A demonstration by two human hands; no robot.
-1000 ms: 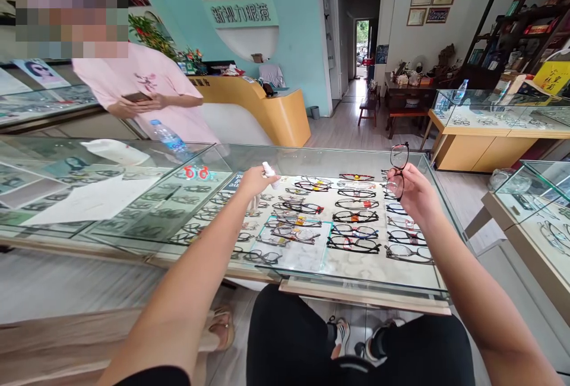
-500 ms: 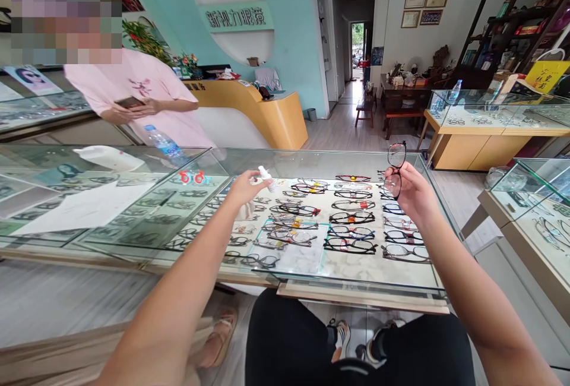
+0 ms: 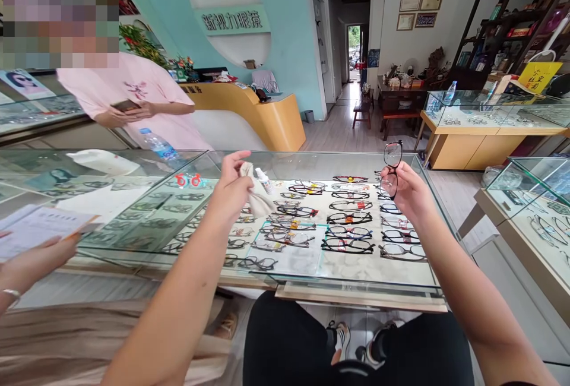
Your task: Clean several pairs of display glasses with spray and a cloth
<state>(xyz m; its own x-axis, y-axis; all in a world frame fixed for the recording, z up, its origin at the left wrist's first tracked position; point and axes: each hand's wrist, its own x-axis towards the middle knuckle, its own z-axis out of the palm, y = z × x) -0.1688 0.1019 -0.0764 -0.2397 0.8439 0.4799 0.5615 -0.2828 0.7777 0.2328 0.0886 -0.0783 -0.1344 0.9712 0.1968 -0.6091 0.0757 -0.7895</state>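
Glasses (image 3: 393, 166) with a dark rim are in your right hand (image 3: 412, 190), raised above the right end of the case (image 3: 378, 270). They are turned on end, one lens over the other, and your thumb and fingers are clamped on them near the lower lens.

Your left hand (image 3: 236, 187) has a pale cloth (image 3: 259, 196) pinched at the thumb, while the index finger stretches out apart from it; the cloth hangs down over the case. Just beside the cloth, on its far side, is a small white bottle (image 3: 263, 178), partly hidden by it. Your two hands are well apart, with the cloth well clear of the lenses.

Between and below your hands, rows of frames (image 3: 350, 218) lie inside the case, under the glass. Farther left, a white sheet (image 3: 100, 202) lies on the top, and a water bottle (image 3: 160, 145) is near its far edge.

At your left, another person's hand (image 3: 56, 252) holds papers (image 3: 44, 225). Across the case, a person in a pink shirt (image 3: 133, 86) holds a phone (image 3: 124, 105) in both hands.
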